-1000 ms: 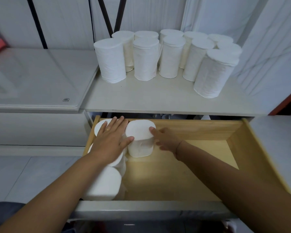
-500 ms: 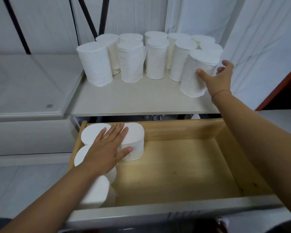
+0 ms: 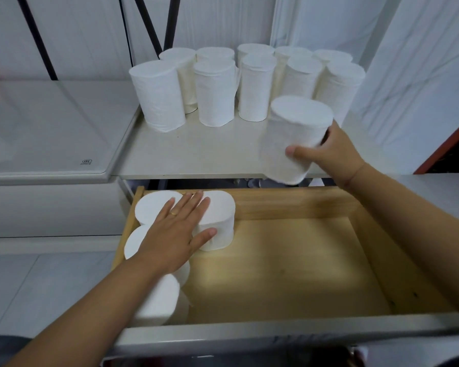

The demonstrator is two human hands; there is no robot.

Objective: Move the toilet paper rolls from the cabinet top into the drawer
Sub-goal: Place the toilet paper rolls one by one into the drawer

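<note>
Resting flat with fingers straight, the left hand (image 3: 175,231) lies on the drawer rolls (image 3: 223,207) standing at the drawer's (image 3: 289,260) left end. Behind, on the cabinet top (image 3: 196,152), more rolls (image 3: 215,94) stand upright. Rightmost, the right hand (image 3: 329,152) grips one roll (image 3: 292,139) — tilted, over the top's front edge.
</note>
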